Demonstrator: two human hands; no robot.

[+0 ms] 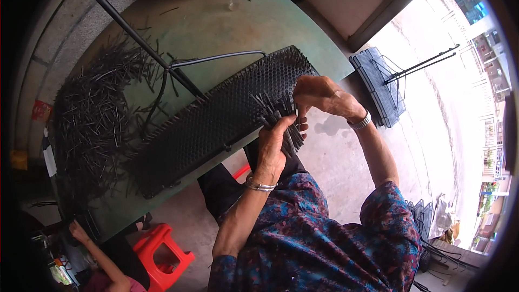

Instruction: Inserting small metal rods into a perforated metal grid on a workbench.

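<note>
A bundle of thin black pins (281, 121) is gripped in the left hand (273, 143), whose fingers are curled shut around the lower part of the bundle while the pin ends fan out above and below the fist. The left forearm is raised steeply from the lower edge, and a silver bangle (259, 185) is worn at its wrist. The right hand (319, 94) is held just above the bundle with the wrist bent and the fingertips pinched together at the near end of a long black perforated plastic panel (216, 121); whether a pin is held between those fingertips cannot be told. A silver wristwatch (360, 123) is seen on the right wrist, and the right arm is bent at the elbow, its upper part covered by a blue and purple patterned sleeve (389, 221).

The panel is laid slantwise across a round green table (227, 27), its near end overhanging the table edge at the hands. A large loose heap of black pins (92, 119) is spread on the left part of the table. A red plastic stool (162, 251) stands below the table, and another person's hand (78, 231) is seen at the lower left
</note>
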